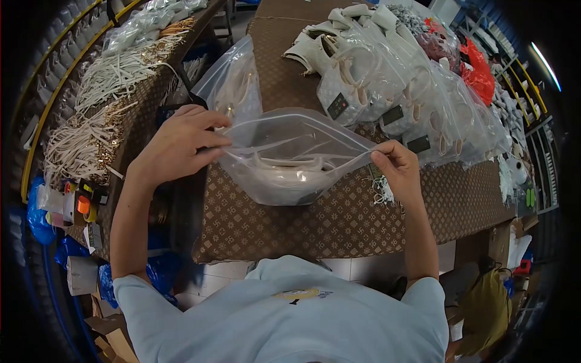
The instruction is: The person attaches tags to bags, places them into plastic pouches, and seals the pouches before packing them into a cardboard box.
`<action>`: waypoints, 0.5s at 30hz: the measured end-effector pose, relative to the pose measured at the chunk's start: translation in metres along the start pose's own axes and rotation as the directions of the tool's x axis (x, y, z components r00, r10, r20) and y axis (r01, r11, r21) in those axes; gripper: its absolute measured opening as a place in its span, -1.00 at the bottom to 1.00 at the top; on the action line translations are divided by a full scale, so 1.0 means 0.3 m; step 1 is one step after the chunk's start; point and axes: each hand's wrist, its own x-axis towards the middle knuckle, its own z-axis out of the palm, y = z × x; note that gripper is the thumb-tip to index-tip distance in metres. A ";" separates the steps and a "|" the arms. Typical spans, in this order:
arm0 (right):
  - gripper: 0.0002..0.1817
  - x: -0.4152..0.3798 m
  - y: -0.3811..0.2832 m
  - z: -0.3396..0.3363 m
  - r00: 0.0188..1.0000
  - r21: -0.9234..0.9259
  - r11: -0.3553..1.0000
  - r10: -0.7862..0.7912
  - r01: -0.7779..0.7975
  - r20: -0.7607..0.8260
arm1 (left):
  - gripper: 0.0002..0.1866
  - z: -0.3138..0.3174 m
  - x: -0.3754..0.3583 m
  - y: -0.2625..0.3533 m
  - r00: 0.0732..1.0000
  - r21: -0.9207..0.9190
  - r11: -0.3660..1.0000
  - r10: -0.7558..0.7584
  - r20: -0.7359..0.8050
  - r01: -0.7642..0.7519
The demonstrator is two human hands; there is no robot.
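Observation:
A clear zip-top plastic bag (266, 187) is stretched between my two hands over the table, its mouth gaping toward me. Inside it lies a pale handbag (296, 174), whose curved upper edge shows through the opening; the rest is blurred by the plastic. My left hand (184, 142) grips the bag's left upper edge between thumb and fingers. At the right corner of the mouth, my right hand (396, 166) pinches the plastic. Just behind my left hand stands another bagged handbag (237, 94).
Several bagged pale handbags (387, 103) with dark tags crowd the right of the brown patterned table (290, 239). Bundles of light straps (91, 142) cover a side table at left. A red plastic bag (478, 72) lies far right, near shelving (548, 163). White strings (382, 190) lie by my right hand.

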 end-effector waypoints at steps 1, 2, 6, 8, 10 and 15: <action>-0.90 0.000 -0.006 -0.004 0.999 0.004 0.999 0.052 -0.052 -0.014 | -0.85 -0.018 0.001 0.004 0.999 -0.004 1.000 -0.017 0.033 0.017; -0.90 0.000 -0.007 -0.007 0.994 0.008 0.995 0.102 -0.102 -0.030 | -0.85 -0.021 -0.004 -0.010 0.999 0.000 1.000 -0.023 0.035 0.023; -0.89 0.007 0.010 -0.021 0.998 -0.047 0.997 0.057 -0.057 -0.019 | -0.88 -0.023 -0.010 -0.096 1.000 -0.009 1.000 0.001 0.012 -0.001; -0.88 0.016 0.006 -0.030 0.998 -0.035 0.998 0.056 -0.056 0.006 | -0.88 -0.022 -0.012 -0.097 1.000 -0.026 1.000 -0.005 0.028 0.006; -0.89 0.020 0.023 -0.050 0.995 0.011 0.995 0.103 -0.102 -0.017 | -0.88 -0.019 0.000 -0.063 0.997 -0.466 0.885 0.053 0.062 -0.018; -0.89 0.011 0.056 -0.052 0.987 0.089 0.983 0.161 -0.159 -0.014 | -0.87 0.014 0.002 -0.029 0.995 -0.470 0.878 0.077 -0.058 -0.095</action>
